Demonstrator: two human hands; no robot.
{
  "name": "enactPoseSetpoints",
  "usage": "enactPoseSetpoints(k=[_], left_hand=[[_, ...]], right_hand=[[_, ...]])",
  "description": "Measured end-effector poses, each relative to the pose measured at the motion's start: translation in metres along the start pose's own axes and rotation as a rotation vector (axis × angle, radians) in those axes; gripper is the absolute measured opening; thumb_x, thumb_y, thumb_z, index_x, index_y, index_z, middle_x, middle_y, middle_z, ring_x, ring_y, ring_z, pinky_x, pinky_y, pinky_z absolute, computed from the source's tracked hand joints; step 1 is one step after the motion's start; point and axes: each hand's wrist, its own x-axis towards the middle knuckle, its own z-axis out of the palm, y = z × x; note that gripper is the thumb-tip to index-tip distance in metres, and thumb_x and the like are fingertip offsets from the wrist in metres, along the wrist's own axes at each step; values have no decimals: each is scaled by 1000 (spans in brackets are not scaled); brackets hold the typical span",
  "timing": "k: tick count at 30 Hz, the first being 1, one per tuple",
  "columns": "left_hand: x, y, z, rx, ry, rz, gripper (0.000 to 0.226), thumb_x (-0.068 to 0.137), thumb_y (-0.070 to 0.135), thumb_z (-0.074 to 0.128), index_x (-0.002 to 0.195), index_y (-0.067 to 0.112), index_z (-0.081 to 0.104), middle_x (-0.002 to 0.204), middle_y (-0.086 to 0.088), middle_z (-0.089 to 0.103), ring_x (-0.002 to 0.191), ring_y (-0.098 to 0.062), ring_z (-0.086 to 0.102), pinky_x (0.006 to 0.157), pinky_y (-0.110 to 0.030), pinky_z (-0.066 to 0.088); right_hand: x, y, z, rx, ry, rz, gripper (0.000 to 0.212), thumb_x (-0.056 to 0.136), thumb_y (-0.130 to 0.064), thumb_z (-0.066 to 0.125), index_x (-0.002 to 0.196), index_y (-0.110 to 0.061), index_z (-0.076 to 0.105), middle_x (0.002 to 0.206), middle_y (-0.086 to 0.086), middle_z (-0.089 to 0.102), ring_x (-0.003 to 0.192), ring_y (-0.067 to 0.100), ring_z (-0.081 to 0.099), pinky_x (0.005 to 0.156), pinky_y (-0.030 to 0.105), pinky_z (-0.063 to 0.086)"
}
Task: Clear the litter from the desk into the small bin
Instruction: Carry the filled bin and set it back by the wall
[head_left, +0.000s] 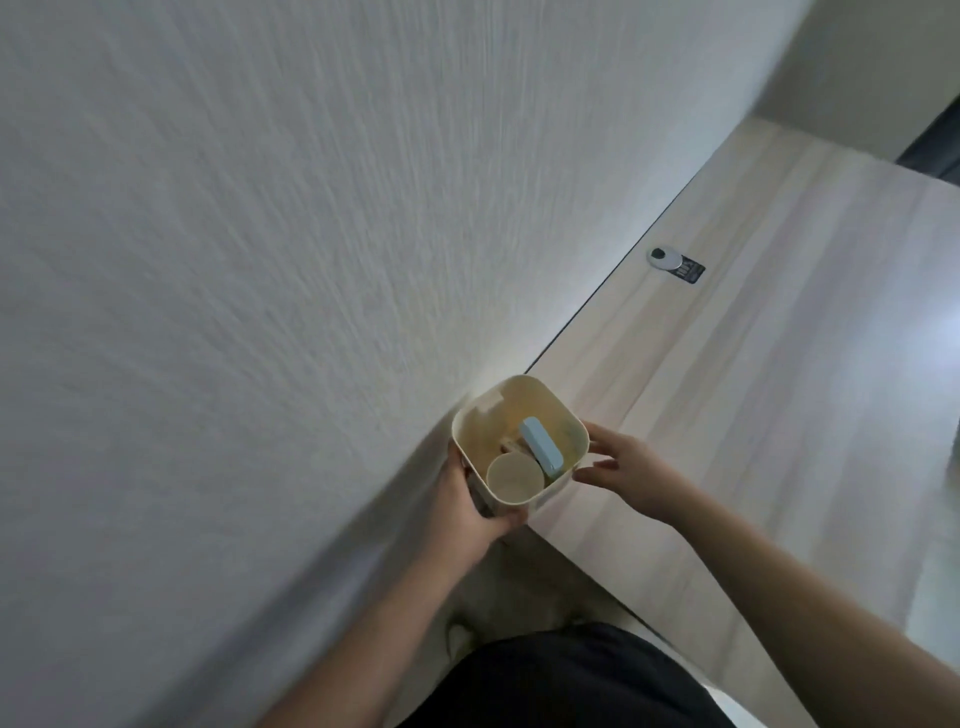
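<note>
We hold a small cream bin (470, 415), square with rounded corners and open at the top, at the near corner of the desk (753, 364), right against the wall (260, 260); whether its base rests on the desk or hangs off the edge we cannot tell. Our left hand (470, 512) is wrapped around the bin's near side, fingers curled under its rim. Our right hand (626, 475) is spread open, its fingertips just beside or touching the bin's right wall. Inside the bin we count 1 light-blue oblong piece (543, 448) standing tilted, 1 round tan paper cup (514, 478) seen from above, and some brownish scrap (511, 446) behind them, too blurred to name. On the desk, well apart from the bin, lie 1 small white oval device (666, 257) and 1 dark card (691, 271) touching it. The desk is pale wood-grain laminate running along a white textured wall. Dark clothing (571, 680) fills the bottom edge.
</note>
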Motion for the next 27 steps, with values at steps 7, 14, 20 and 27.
enactPoseSetpoints(k=[7, 14, 20, 27], left_hand=[[16, 10, 13, -43, -11, 47, 115, 48, 44, 91, 145, 20, 33, 135, 2, 55, 125, -14, 52, 101, -39, 47], [28, 20, 35, -101, -11, -14, 119, 49, 42, 89, 148, 25, 26, 140, 1, 51, 129, -16, 49, 102, -44, 47], [39, 27, 47, -92, -75, -97, 123, 55, 48, 82, 154, 26, 11, 150, 0, 40, 137, -16, 39, 103, -29, 37], [36, 24, 50, -294, -30, -254, 79, 75, 44, 66, 147, 36, 33, 145, 12, 47, 131, -9, 46, 108, -39, 36]], right_hand=[[2, 13, 5, 61, 135, 64, 65, 87, -18, 67, 134, -55, 41, 131, -19, 57, 124, 4, 50, 100, 39, 50], [11, 26, -8, 160, 163, 93, 62, 89, -17, 66, 133, -54, 42, 130, -23, 55, 122, 2, 51, 94, 27, 52], [21, 34, -3, 441, 345, 255, 52, 93, -29, 60, 140, -29, 38, 119, -11, 56, 104, 9, 62, 76, 29, 58], [26, 37, -9, 894, 331, 412, 35, 99, -29, 49, 133, -23, 49, 118, 1, 61, 102, 20, 65, 70, 30, 59]])
